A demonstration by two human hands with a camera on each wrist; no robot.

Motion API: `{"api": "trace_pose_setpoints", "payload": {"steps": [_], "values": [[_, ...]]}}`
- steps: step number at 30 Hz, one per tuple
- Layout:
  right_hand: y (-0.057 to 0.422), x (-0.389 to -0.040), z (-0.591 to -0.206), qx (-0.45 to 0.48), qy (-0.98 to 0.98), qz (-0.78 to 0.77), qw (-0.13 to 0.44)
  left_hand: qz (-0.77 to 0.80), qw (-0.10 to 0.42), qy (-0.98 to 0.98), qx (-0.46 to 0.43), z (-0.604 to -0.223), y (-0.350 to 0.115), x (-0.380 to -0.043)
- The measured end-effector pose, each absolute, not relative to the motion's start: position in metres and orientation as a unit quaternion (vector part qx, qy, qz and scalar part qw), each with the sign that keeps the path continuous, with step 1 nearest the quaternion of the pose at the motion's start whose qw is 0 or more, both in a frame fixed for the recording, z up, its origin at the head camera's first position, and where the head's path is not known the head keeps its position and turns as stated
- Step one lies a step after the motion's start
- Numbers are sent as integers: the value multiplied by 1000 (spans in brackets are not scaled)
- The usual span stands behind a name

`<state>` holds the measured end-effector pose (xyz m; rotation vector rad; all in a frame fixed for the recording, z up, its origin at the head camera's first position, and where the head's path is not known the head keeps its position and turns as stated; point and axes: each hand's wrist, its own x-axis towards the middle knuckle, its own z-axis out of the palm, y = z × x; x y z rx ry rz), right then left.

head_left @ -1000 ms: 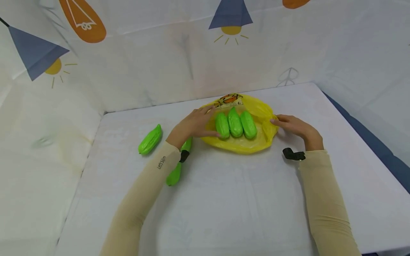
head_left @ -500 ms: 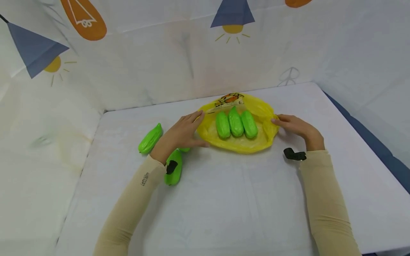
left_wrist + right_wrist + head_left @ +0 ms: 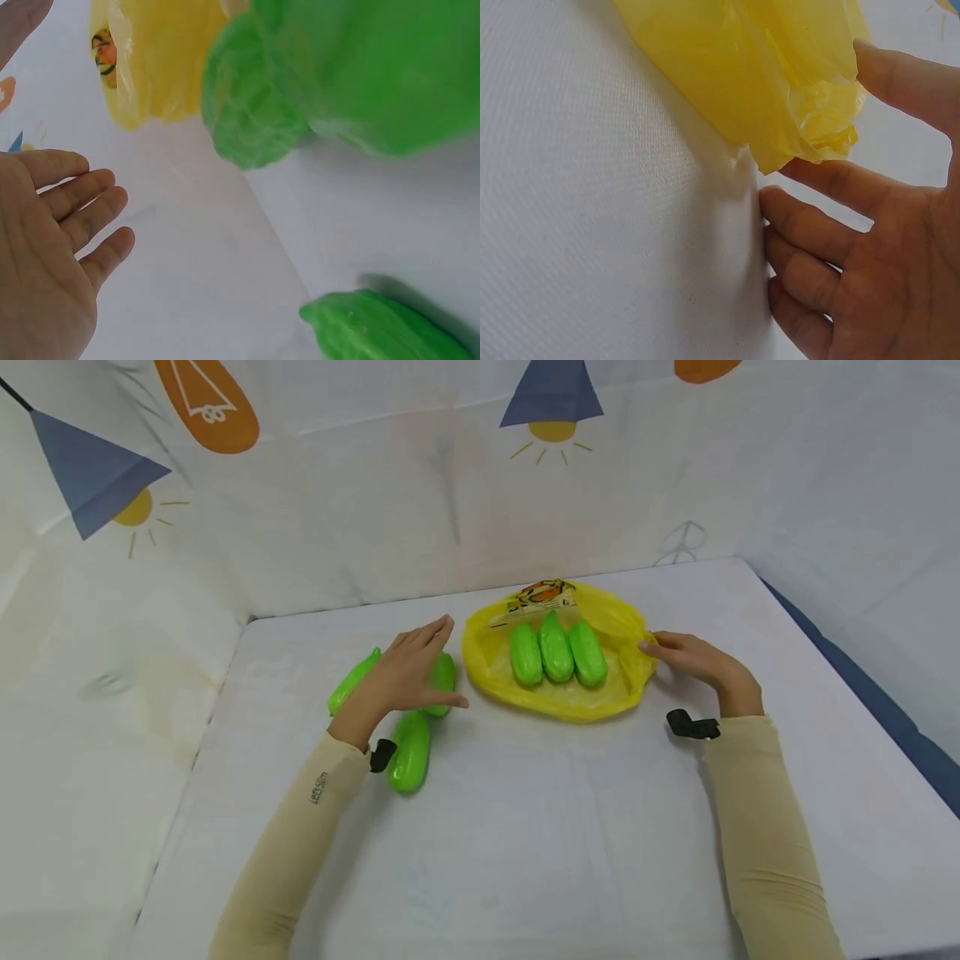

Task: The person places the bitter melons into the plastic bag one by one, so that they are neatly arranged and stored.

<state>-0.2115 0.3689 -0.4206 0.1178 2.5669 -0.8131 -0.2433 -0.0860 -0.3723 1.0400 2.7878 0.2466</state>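
My left hand (image 3: 402, 672) hovers with spread fingers and nothing in its grasp. It overlaps a bright green bitter melon (image 3: 444, 681) in the head view. A second bitter melon (image 3: 409, 752) lies just below it, and a third (image 3: 352, 683) is partly hidden behind the hand; its pointed tip and bumpy skin show in the left wrist view. To the right, a yellow plastic bag (image 3: 487, 668) lies spread with its mouth wide, holding three similar bitter melons (image 3: 557, 647) side by side. My right hand (image 3: 697, 658) pinches the bag's right rim between thumb and index finger.
All of this rests on a white-covered table (image 3: 555, 843). Behind it hangs a white cloth wall (image 3: 360, 518) with printed lamps. Black straps sit at both wrists, the right one (image 3: 692, 725) sticking out over the table.
My left hand has drawn away leftward from the bag's left rim, over the loose bitter melons. The right hand keeps its place at the bag's right rim.
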Motion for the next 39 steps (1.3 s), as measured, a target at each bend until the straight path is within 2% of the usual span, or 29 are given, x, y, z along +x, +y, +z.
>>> {"api": "trace_pose_setpoints", "payload": {"steps": [16,31,39], "values": [[368,-213,-421,44,931,-285,223,122,53,949,285,-375,-146,-242],[367,-213,-421,51,930,-287,224,135,74,958,242,-401,-191,-239],[367,-212,-420,48,930,-287,226,152,121,954,227,-419,-205,-238]]}}
